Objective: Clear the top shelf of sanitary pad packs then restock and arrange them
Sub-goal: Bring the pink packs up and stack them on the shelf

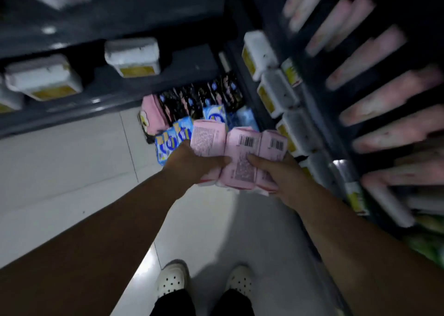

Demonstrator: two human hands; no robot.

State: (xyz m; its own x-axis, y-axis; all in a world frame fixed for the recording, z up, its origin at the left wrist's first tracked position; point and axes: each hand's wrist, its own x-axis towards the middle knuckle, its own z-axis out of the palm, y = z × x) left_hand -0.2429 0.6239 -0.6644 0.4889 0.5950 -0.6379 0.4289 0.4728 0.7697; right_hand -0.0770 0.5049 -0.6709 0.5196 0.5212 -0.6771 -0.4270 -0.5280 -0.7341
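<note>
Three held packs (240,157) sit side by side between the left hand (192,164) and the right hand (281,174). Beyond them a pile (192,114) lies on the floor (60,171), in the corner where the left rack (187,59) meets the right rack (319,75). Tubs (132,56) stand on both racks. Shelf packs (372,59) stand in a row on the right rack, further right than its tubs. Shoes (173,279) stand on the floor nearest the camera.

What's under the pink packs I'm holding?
Past the far edge of the pink packs, gripped by left hand and right hand, blue packs and black packs show. Whatever lies directly beneath is covered.
</note>
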